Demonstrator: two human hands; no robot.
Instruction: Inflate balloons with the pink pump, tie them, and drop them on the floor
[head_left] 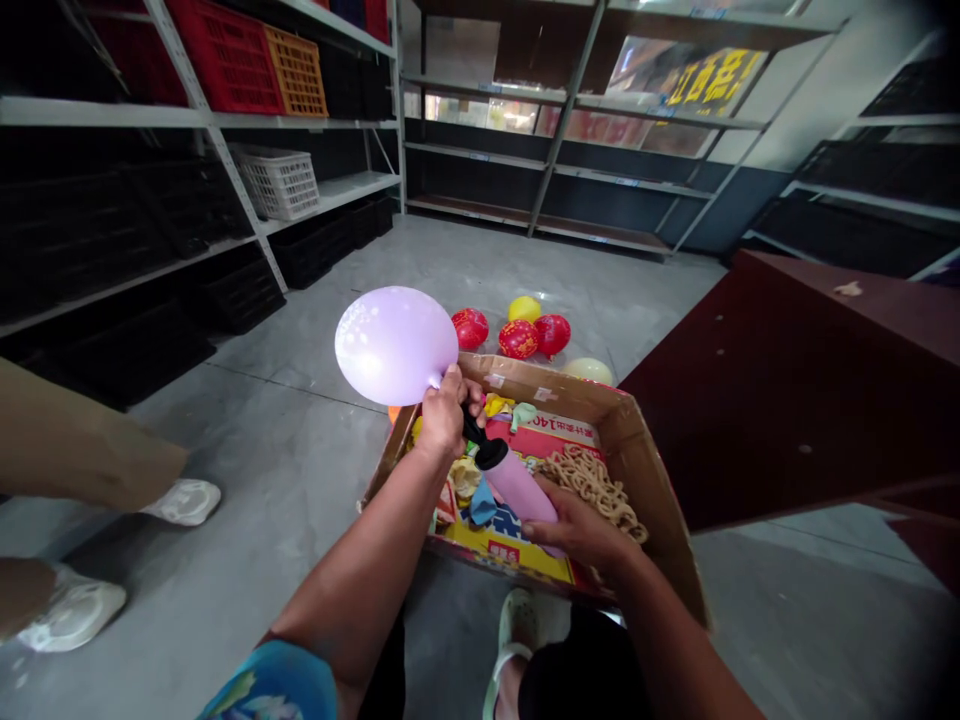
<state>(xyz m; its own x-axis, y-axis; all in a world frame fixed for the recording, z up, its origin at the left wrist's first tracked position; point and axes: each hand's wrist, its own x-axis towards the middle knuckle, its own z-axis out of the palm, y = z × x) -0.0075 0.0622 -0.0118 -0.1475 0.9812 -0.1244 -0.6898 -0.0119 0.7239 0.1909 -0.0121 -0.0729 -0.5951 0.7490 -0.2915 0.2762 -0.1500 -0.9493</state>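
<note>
Pink hand pump (520, 487), one, over an open carton (646, 462), its long axis slanting up-left to a black nozzle end partly hidden by the left hand (444, 415), fingers pinching the neck of a lilac balloon (396, 345), barrel clasped by the right hand's (577, 525) fingers; below, rope (589, 480), limp blue balloon (482, 503).

Both arms (367, 560) reach forward, left hand (445, 412) pinching, right hand (581, 522) curled.

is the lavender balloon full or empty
Full: the lavender balloon is swollen into a smooth, rounded shape, its neck at the left hand.
</note>
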